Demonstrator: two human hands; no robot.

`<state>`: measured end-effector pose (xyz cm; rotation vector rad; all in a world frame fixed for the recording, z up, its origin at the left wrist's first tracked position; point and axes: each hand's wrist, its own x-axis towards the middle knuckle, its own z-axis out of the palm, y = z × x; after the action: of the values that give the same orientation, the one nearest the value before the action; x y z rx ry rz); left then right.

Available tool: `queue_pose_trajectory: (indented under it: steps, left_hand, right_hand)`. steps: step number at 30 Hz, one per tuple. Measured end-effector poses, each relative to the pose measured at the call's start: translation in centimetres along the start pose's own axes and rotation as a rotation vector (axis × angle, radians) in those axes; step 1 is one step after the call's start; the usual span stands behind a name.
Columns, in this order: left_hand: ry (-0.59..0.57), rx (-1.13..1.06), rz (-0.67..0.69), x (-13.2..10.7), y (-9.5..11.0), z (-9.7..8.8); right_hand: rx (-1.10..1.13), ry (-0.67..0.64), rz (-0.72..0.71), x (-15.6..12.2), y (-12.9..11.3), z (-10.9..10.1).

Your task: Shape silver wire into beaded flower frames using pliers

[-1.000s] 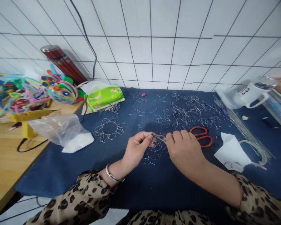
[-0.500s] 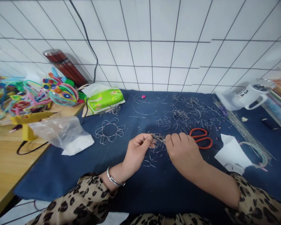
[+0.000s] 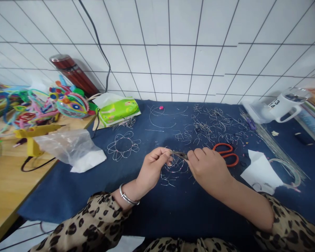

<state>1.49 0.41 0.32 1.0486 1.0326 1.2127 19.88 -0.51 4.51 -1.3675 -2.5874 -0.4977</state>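
Observation:
My left hand [image 3: 155, 161] is closed in a pinch on thin silver wire, part of a looped wire piece [image 3: 176, 170] that hangs below the fingers with small pink spots on it. My right hand [image 3: 206, 164] wraps round the handles of a pair of pliers [image 3: 180, 154]. The pliers' jaws point left and meet the wire right at my left fingertips; whether they grip it I cannot tell. To the left lies a flower-shaped wire ring [image 3: 124, 145], flat on the dark blue cloth [image 3: 157, 217]. Red-handled scissors [image 3: 232, 159] lie just beyond my right hand, partly hidden by it.
Loose wire scraps [image 3: 203, 126] spread behind my hands. A green tissue pack [image 3: 118, 112], a plastic bag [image 3: 72, 148] and a yellow glue gun [image 3: 33, 140] are on the left. At right are long straight wires [image 3: 275, 147], white paper [image 3: 261, 171] and a white mug [image 3: 286, 106].
My right hand and the pliers have shifted slightly to the right. More of the looped wire piece shows under my left fingers. My left hand stays nearly in place.

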Motion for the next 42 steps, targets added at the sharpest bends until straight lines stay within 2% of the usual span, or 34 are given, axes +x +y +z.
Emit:
queue_pose_trajectory:
  steps: [5, 9, 18, 21, 29, 33, 36, 39, 42]
  left_hand:
    - [-0.016, 0.018, 0.027, 0.1, 0.0, -0.2]
    - [-0.037, -0.001, 0.032, 0.1, 0.3, -0.2]
    - [-0.06, -0.135, -0.067, 0.1, 0.8, -0.4]
    - [-0.061, -0.157, -0.093, 0.1, 0.9, -0.4]
    - [-0.053, -0.18, -0.054, 0.1, 0.8, -0.2]
    - [-0.04, -0.079, 0.015, 0.2, 0.7, -0.2]
    - [-0.021, 0.023, 0.065, 0.2, 0.5, -0.4]
    - [0.002, 0.147, 0.122, 0.1, 0.5, -0.7]
    - [-0.007, 0.24, 0.149, 0.1, 0.6, -0.9]
  right_hand:
    - [0.147, -0.048, 0.01, 0.2, 0.7, 0.0]
    - [0.217, -0.018, -0.006, 0.3, 1.1, 0.7]
    - [0.029, 0.149, -0.12, 0.2, 1.5, 1.7]
    - [0.036, 0.173, -0.121, 0.2, 1.4, 2.0]
    - [0.429, 0.037, 0.056, 0.4, 0.6, 2.8]
    - [0.602, -0.114, 0.119, 0.7, 0.9, 2.3]
    - [0.709, -0.177, 0.138, 1.0, 1.1, 1.8]
    - [0.734, -0.198, 0.137, 1.0, 1.0, 1.8]
    - [0.578, -0.098, 0.109, 0.7, 0.8, 2.1]
